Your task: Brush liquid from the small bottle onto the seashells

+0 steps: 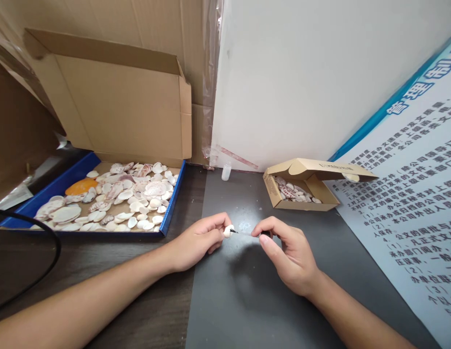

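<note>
My left hand (198, 242) pinches a small white shell (229, 231) between thumb and fingers, just above the grey mat (247, 300). My right hand (287, 252) is closed round a thin applicator with a dark grip (265, 234); its fine clear tip reaches left and touches the shell. A patch of dried whitish residue (244, 226) lies on the mat just behind the tip. Both hands hover close together at the middle of the mat.
A large open cardboard box with a blue rim (171, 203) holds several shells at left. A small cardboard box (272, 191) with more shells sits at right, a small white bottle (226, 171) by the wall. A printed poster (410, 208) leans at right; a black cable (47, 232) curves at left.
</note>
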{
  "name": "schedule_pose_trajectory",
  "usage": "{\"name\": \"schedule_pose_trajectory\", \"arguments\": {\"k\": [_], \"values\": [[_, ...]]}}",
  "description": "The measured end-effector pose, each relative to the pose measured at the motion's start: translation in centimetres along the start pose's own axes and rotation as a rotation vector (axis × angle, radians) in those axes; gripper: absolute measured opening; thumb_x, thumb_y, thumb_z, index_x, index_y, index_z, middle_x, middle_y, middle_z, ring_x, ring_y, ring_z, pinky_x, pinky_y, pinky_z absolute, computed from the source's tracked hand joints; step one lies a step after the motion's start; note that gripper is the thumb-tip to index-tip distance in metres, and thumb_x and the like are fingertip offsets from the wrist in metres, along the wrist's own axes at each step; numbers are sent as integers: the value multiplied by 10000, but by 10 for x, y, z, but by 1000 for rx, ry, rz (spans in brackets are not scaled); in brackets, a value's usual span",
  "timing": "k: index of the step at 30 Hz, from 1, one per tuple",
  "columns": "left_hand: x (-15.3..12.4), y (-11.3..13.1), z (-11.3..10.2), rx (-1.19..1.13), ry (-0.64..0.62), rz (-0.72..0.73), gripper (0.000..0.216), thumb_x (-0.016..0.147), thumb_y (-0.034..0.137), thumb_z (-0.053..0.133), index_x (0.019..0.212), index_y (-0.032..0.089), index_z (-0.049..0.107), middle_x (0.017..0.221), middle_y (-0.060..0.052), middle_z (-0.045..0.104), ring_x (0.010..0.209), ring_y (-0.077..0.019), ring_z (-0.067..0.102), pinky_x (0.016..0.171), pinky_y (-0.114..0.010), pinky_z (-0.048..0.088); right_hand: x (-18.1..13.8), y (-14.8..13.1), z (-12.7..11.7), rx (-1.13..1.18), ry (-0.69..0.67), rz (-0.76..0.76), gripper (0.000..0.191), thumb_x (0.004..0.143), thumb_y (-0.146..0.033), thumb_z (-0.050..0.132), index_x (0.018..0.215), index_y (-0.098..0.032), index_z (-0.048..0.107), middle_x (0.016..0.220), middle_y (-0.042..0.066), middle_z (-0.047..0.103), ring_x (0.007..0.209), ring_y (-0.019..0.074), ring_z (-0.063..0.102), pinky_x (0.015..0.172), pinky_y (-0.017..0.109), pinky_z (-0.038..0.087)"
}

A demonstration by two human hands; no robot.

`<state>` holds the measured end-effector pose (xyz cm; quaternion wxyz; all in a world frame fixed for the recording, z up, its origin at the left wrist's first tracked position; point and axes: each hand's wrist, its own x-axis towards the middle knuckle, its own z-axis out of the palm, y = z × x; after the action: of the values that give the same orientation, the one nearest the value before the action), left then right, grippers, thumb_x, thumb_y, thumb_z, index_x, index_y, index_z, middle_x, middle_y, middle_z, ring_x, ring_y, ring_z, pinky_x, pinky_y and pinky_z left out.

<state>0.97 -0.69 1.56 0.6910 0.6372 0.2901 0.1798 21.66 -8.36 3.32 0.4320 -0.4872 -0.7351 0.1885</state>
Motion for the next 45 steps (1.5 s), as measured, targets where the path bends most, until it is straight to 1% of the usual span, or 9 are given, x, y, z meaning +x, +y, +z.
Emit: {"name": "schedule_pose_trajectory", "arguments": {"k": [4,7,14,17,26,29,34,39,45], "values": [[0,-1,1,-3,-1,-4,201,882,390,493,814,207,443,603,80,344,594,-118,318,578,-267,248,0,1,0,-37,62,27,106,917,-197,513,858,-211,601,624,-59,551,522,90,487,541,184,430],[0,-1,1,-10,-4,-3,200,879,392,497,820,209,440,605,81,340,592,-118,315,575,-268,246,1,1,2,-39,60,40,91,915,-192,522,867,-213,598,634,-60,563,528,89,497,547,181,434],[1,0,0,-11,3,-2,164,859,362,491,820,209,448,617,79,334,589,-118,315,574,-269,250,-1,1,0,33,-67,-6,140,950,-199,475,901,-219,605,694,-46,602,584,93,546,580,187,440],[1,1,0,-9,3,5,183,864,377,497,811,208,450,638,74,344,596,-116,321,579,-269,258,-1,0,0,58,-104,-37,185,962,-196,445,900,-219,618,677,-52,586,558,84,532,565,185,429],[-1,-2,0,-11,-4,-2,176,868,373,496,817,211,451,614,76,334,591,-121,306,569,-268,238,4,-2,3,-83,120,38,132,879,-169,528,783,-210,608,586,-59,550,470,88,460,485,191,408],[-1,0,0,-10,2,-6,183,865,382,494,815,212,447,606,76,333,589,-123,309,570,-267,242,4,-4,2,-70,110,20,130,882,-173,520,796,-212,610,602,-48,585,488,100,497,501,201,432],[0,1,0,-9,5,-8,180,860,379,501,821,211,449,620,74,348,595,-124,325,580,-267,258,2,-3,3,-38,35,7,137,900,-192,503,833,-213,620,661,-15,652,545,128,580,527,223,470],[0,2,0,-11,3,-7,159,851,354,497,816,210,440,621,78,343,594,-121,328,585,-266,257,1,-1,3,-4,-4,1,145,919,-193,493,854,-210,621,657,-20,645,556,122,580,536,214,470],[0,2,1,-9,1,-9,199,872,394,495,818,209,446,605,80,341,589,-121,312,578,-269,242,4,-2,3,-81,89,56,113,873,-181,534,795,-208,611,596,-42,582,478,101,492,501,205,445]]}}
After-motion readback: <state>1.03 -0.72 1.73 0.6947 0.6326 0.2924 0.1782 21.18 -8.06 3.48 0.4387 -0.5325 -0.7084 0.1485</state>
